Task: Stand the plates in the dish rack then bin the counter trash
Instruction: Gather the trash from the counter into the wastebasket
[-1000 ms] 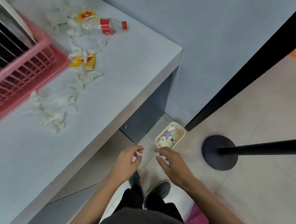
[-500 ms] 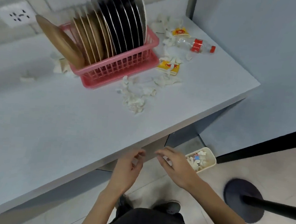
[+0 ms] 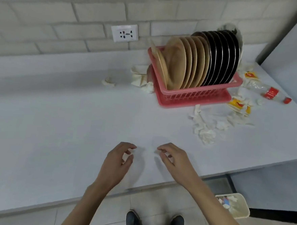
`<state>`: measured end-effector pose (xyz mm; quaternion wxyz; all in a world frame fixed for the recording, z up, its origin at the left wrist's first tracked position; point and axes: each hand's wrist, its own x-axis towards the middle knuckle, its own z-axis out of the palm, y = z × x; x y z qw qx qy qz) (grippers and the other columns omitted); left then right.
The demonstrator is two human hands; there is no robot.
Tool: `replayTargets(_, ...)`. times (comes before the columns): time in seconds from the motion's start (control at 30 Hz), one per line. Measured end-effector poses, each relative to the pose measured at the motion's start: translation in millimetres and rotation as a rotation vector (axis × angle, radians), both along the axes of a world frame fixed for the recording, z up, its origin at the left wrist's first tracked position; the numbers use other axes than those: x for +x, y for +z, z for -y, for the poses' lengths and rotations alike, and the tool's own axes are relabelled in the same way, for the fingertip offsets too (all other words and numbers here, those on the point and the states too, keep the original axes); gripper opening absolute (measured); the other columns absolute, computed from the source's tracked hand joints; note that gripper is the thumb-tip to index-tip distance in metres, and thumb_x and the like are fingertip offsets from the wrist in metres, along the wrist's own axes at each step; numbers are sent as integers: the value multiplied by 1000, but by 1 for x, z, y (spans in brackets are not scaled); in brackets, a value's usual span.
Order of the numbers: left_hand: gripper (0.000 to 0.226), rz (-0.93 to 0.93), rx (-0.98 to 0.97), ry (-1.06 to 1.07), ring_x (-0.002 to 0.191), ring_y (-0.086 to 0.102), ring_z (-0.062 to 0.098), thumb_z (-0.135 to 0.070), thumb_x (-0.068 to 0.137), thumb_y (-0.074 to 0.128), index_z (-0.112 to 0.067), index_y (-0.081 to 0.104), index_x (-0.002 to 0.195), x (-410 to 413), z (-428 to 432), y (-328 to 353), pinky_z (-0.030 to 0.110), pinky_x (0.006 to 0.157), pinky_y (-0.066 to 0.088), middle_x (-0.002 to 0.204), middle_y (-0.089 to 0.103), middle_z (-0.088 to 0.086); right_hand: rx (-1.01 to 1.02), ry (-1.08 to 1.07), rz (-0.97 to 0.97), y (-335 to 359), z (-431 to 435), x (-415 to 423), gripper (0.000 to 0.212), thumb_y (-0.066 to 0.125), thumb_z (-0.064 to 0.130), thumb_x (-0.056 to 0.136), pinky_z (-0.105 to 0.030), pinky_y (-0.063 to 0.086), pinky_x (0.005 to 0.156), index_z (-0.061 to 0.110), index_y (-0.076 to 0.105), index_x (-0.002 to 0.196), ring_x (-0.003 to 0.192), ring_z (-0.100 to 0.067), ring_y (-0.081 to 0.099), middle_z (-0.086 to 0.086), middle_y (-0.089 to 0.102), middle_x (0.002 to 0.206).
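Observation:
The pink dish rack (image 3: 194,96) stands at the back right of the white counter (image 3: 55,123), filled with several tan plates (image 3: 182,65) and black plates (image 3: 221,59) on edge. Crumpled white tissues (image 3: 206,130) lie in front of the rack, more tissues (image 3: 139,76) to its left. Yellow wrappers (image 3: 238,104) and a clear plastic bottle (image 3: 268,92) lie to its right. The cream bin (image 3: 242,212) with trash inside sits on the floor at lower right. My left hand (image 3: 118,161) and right hand (image 3: 174,158) hover over the counter's front, fingers curled apart, holding nothing.
A brick wall with a white socket (image 3: 124,33) runs behind the counter. A grey partition (image 3: 289,43) closes off the right side. My shoes (image 3: 154,223) stand on the tiled floor by the counter's front edge.
My view has swung up from the floor bin to the counter. Both hands have risen from near the bin to above the counter's front, still empty.

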<state>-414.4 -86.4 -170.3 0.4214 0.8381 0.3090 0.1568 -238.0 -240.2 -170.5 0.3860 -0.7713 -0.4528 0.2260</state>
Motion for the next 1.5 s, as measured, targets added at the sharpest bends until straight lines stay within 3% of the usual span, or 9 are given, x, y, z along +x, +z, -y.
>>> replayTargets(0.3, 25, -16, 82, 5, 99, 59, 1, -16, 95, 55, -28, 63, 115, 26, -89, 4, 26, 75, 53, 114, 59, -22, 18, -19, 37, 23, -90, 46, 18, 57, 14, 97, -15, 45, 76, 16, 69, 110, 93, 0, 59, 8, 65, 106)
replayTargets(0.5, 25, -115, 167, 7, 97, 58, 1, -16, 95, 54, -26, 61, 116, 57, -128, 8, 29, 76, 52, 117, 60, -18, -44, -43, 84, 18, -135, 84, 24, 59, 14, 95, -24, 48, 84, 15, 65, 117, 90, -7, 59, 1, 61, 114)
replayTargets(0.7, 29, -189, 206, 117, 103, 60, 10, -13, 93, 57, -23, 62, 119, 94, -183, 6, 30, 80, 50, 118, 61, -12, -246, 102, 310, 14, -188, 108, 48, 58, 21, 93, -37, 51, 88, 14, 45, 138, 107, -27, 58, -5, 32, 143)
replayTargets(0.83, 33, -220, 229, 167, 111, 57, 16, -13, 91, 59, -20, 61, 123, 115, -220, 5, 32, 83, 48, 126, 58, -5, -372, 62, 558, 16, -226, 121, 68, 63, 27, 86, -38, 54, 78, 7, 32, 143, 96, -35, 61, -21, 21, 146)
replayTargets(0.93, 37, -279, 267, 146, 124, 49, 20, -15, 91, 59, -20, 59, 128, 129, -250, 6, 37, 89, 49, 138, 51, -2, -462, 37, 630, 12, -254, 127, 83, 60, 32, 89, -38, 49, 96, 1, 14, 152, 118, -37, 54, -28, 12, 152)
replayTargets(1.0, 41, -331, 287, 127, 131, 43, 22, -15, 91, 58, -19, 56, 132, 138, -269, 7, 38, 93, 48, 144, 45, -1, -512, 27, 654, 9, -269, 128, 87, 56, 34, 92, -39, 41, 108, -4, 7, 152, 138, -39, 35, -32, 7, 154)
replayTargets(1.13, 46, -416, 315, 104, 131, 40, 24, -17, 91, 61, -18, 52, 137, 154, -302, 6, 36, 94, 45, 147, 39, 1, -548, 12, 717, 10, -279, 124, 68, 52, 28, 95, -32, 40, 103, -7, 23, 146, 132, -32, 40, -23, 30, 146)
replayTargets(1.3, 56, -525, 307, 47, 135, 36, 24, -23, 91, 64, -22, 45, 144, 166, -336, -6, 40, 99, 45, 153, 31, 0, -617, -9, 620, -3, -281, 120, 24, 54, 15, 91, -32, 49, 87, 9, 49, 114, 109, -28, 56, -13, 47, 120)
replayTargets(1.5, 38, -502, 341, -31, 126, 44, 25, -18, 92, 61, -20, 59, 130, 166, -350, -29, 35, 96, 45, 134, 46, 4, -576, 48, 478, -13, -265, 108, 29, 46, -3, 90, -26, 33, 71, 6, 47, 117, 102, -25, 59, -11, 48, 118)
